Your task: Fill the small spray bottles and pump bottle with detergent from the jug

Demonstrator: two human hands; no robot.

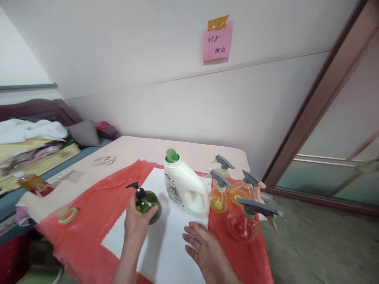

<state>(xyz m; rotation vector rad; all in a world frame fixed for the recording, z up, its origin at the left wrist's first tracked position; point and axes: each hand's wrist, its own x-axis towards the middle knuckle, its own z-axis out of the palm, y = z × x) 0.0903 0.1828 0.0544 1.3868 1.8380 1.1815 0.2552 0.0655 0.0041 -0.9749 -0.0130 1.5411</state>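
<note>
My left hand (137,221) is wrapped round a green pump bottle (156,205) with a black pump head, above the left part of a white cloth (174,244). Just right of it stands a large white jug (180,185), uncapped, with a green spout in its neck and a handle on its right. My right hand (204,244) is held over the cloth in front of the jug, fingers apart, with nothing in it. Beside the jug, several spray bottles with grey trigger heads are grouped, among them an orange spray bottle (219,199).
Red plastic sheeting (91,205) lies under the cloth on a pale table (142,144). A round beige cap (66,215) sits on the sheeting at left. An amber bottle (34,183) lies at the table's left edge. A pink note (217,41) is taped to the wall.
</note>
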